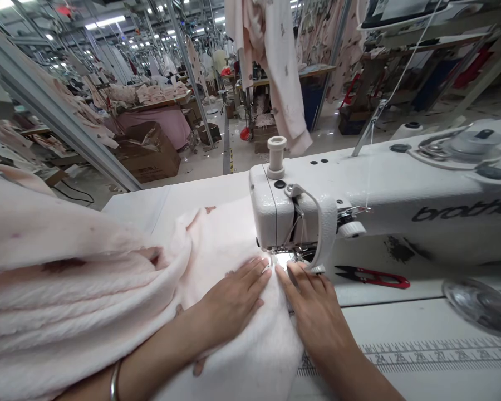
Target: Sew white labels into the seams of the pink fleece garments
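A pale pink fleecy fabric [229, 245] lies on the white table under the head of a white sewing machine [384, 189]. My left hand [234, 298] rests flat on the fabric, fingers stretched toward the needle area [284, 259]. My right hand [313, 306] lies flat beside it on the fabric's right edge, fingertips just in front of the presser foot. Both hands press the cloth and grip nothing. A large bundle of the same pink fabric [58, 289] is heaped over my left forearm, which wears a bracelet [114, 381].
Red thread snips [373, 277] lie on the table right of the needle. A bobbin winder wheel [480, 303] and a printed ruler [421, 353] sit at the right front. Beyond the table are cardboard boxes [148, 153], hanging pink garments [275, 67] and other workstations.
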